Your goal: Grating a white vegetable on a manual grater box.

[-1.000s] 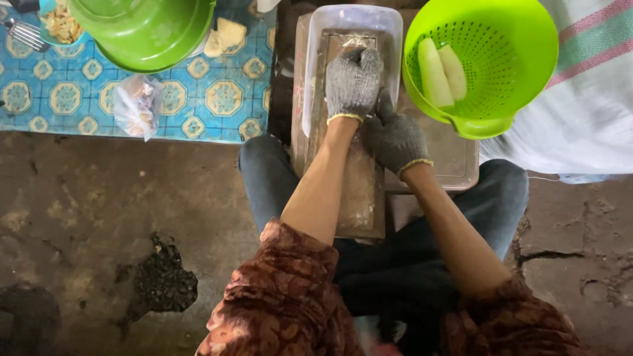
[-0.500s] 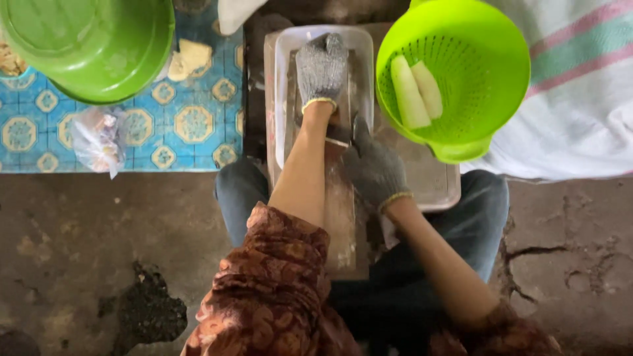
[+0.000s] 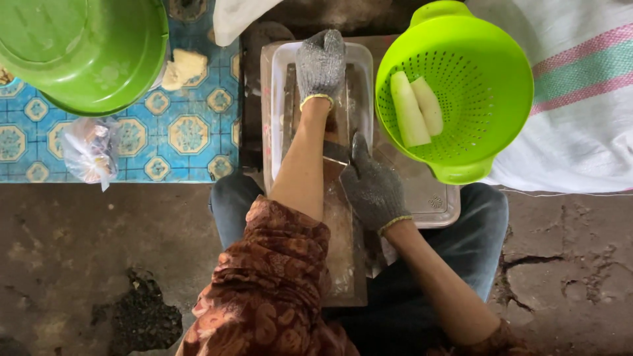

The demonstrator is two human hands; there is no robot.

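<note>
A long wooden slicer board (image 3: 343,244) lies across my lap, its far end resting in a white rectangular tray (image 3: 280,86). My left hand (image 3: 321,62), in a grey knit glove, is stretched to the board's far end with fingers curled down; whatever is under it is hidden. My right hand (image 3: 372,188), also gloved, grips the board's right edge at its middle, next to a metal blade (image 3: 335,153) set across the board. A bright green colander (image 3: 461,86) at the right holds two pale peeled vegetable pieces (image 3: 415,109).
A metal tray (image 3: 432,198) lies under the colander. At the left, a large green bowl (image 3: 79,53) stands on a blue patterned mat (image 3: 178,135) with a small plastic bag (image 3: 89,148). A white striped sack (image 3: 580,99) is at the right. The floor is cracked concrete.
My left hand has slid forward along the board, away from my body, to the far end of the tray. My right hand has stayed on the board.
</note>
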